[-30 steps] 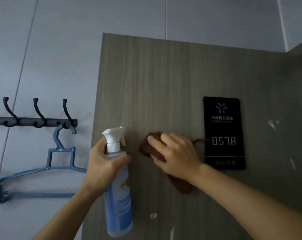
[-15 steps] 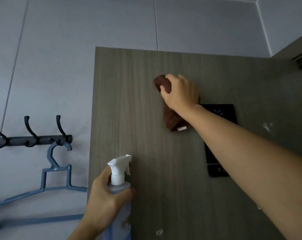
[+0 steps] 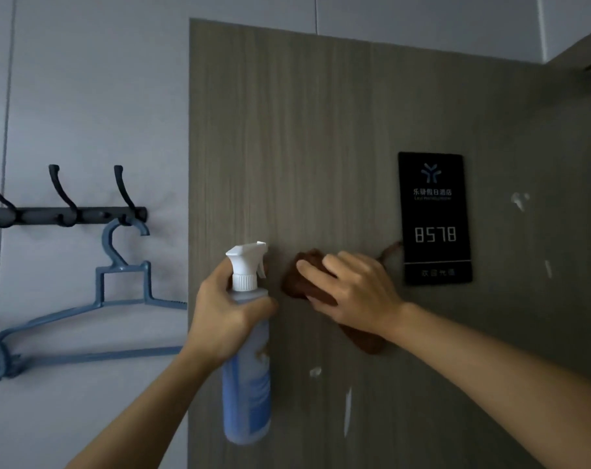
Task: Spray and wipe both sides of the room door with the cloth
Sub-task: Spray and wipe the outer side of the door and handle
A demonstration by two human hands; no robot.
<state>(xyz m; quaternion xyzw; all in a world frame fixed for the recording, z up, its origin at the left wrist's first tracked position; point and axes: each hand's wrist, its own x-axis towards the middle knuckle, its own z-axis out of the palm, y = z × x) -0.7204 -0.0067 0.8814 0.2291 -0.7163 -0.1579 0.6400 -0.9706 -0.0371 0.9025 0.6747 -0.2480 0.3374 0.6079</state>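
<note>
Both forearms reach up toward the door [image 3: 321, 130]. The right hand [image 3: 355, 292] lies flat, fingers extended and slightly spread, pressing the brown cloth [image 3: 299, 280] against the door, left of and just below the room number plate [image 3: 434, 218]. The left hand [image 3: 224, 313] grips the spray bottle [image 3: 246, 384] neck, upright, farther left of the plate.

Two bare forearms in view, entering from below the door plate [image 3: 434, 218]. Left hand [image 3: 224, 311] and right hand [image 3: 353, 292] uncovered: no gloves. No sleeve visible on either forearm up to frame edge. Nails short, unpainted.
</note>
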